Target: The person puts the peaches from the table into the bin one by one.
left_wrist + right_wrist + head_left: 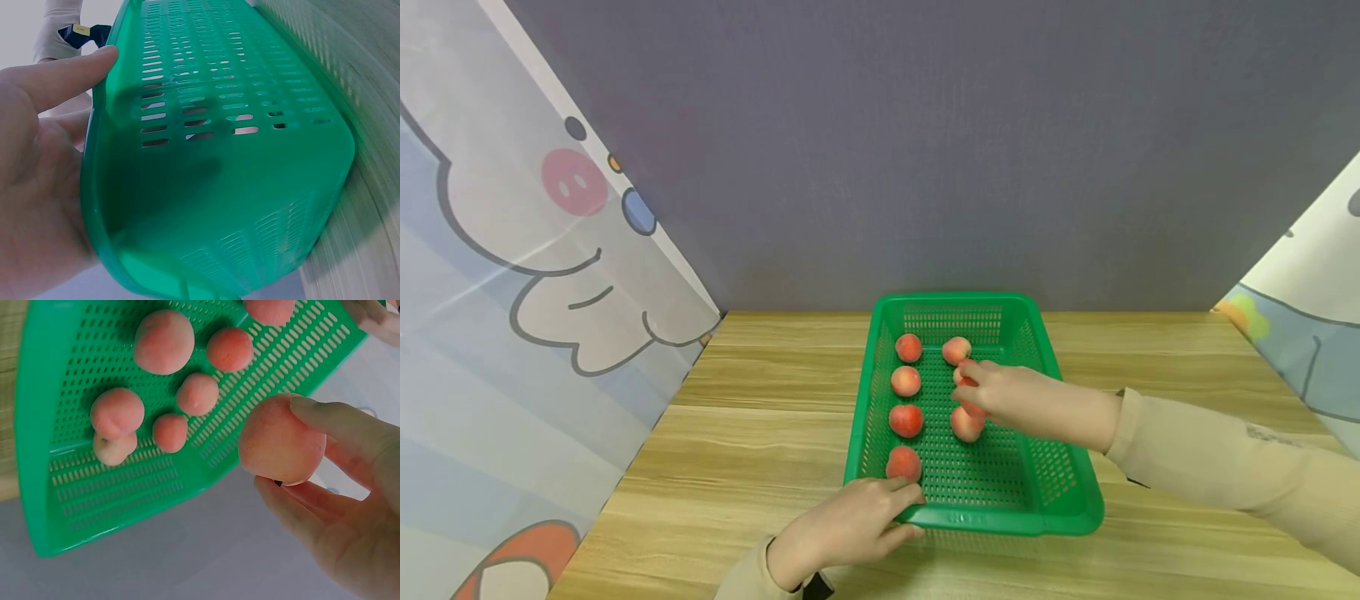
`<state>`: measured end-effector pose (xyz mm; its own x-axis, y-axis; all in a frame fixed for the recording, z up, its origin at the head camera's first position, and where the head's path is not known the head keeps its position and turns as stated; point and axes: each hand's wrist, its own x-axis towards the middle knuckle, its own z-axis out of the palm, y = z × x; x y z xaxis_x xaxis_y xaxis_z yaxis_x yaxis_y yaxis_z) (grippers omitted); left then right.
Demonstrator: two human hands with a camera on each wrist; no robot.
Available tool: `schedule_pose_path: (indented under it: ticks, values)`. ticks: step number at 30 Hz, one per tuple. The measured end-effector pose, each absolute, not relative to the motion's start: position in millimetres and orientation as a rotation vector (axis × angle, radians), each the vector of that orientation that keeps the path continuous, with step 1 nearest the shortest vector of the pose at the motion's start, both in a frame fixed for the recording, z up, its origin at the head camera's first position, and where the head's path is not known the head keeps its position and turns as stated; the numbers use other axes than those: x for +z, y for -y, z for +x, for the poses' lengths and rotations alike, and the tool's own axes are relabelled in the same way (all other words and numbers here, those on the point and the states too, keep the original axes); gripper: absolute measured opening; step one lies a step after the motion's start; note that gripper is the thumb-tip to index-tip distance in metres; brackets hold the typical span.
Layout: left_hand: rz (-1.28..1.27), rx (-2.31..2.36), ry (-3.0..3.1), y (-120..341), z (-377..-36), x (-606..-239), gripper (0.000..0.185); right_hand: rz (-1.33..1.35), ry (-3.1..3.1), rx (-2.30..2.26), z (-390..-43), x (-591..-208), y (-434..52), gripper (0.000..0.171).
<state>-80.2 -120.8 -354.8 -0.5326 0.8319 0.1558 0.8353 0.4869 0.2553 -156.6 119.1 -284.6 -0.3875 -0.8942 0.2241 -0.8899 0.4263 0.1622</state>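
A green plastic basket with slotted walls stands on the wooden table. My left hand grips its near rim at the left corner; in the left wrist view the thumb lies on the outer side and the other fingers are mostly hidden behind the rim. Between thumb and fingers, my right hand holds a peach above the basket's right half. Several peaches lie inside: a column along the left wall, including a red one, and others on the right, including a paler one under the right hand.
The wooden table top extends to both sides of the basket. Behind it rises a grey wall panel. Cartoon-printed sheets hang at the left and right.
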Motion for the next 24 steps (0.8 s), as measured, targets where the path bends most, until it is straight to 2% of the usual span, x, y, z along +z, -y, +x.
schedule_pose_path:
  ticks: [5,24]
  values:
    - [-1.514,-0.475,2.705,120.9,-80.1,-354.5,0.017,1.591,2.464,-0.050,-154.1,-287.6,-111.2,0.022]
    - [-1.515,-0.447,2.701,120.9,-79.3,-352.7,0.019,1.716,2.589,-0.170,-148.8,-300.1,-92.8,0.024]
